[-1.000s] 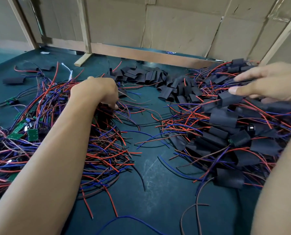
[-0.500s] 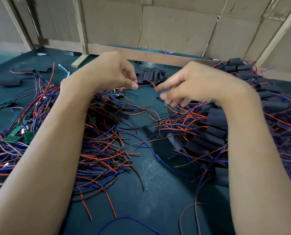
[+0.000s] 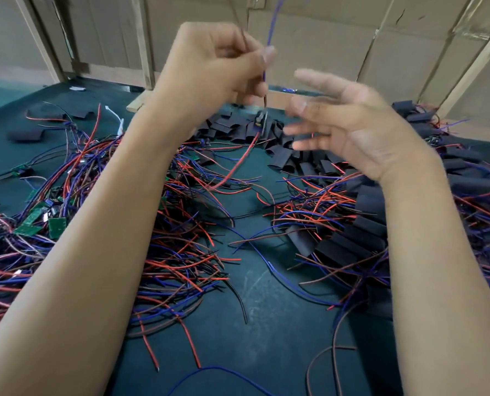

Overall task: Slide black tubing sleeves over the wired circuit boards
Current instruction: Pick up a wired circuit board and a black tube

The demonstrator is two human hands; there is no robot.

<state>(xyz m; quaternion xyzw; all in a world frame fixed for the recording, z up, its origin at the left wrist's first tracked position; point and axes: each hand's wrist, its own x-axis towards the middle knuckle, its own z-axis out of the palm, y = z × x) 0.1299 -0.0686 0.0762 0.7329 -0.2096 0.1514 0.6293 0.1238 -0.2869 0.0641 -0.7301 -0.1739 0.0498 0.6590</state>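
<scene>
My left hand is raised above the table and pinches the blue and brown wires of one small circuit board, which dangles below it with a red wire trailing down. My right hand is just right of the board, fingers spread and blurred, holding nothing. Empty black tubing sleeves lie in a band at the back centre. Bare green boards with wires are heaped on the left. Sleeved boards are piled on the right.
The dark green table mat shows between the two wire heaps. A cardboard wall with wooden battens closes the back. A few loose sleeves and a white cable tie lie at the far left.
Both hands have risen from the table. My left hand has lifted a board by its wires. My right hand has gone from curled to spread open beside it.
</scene>
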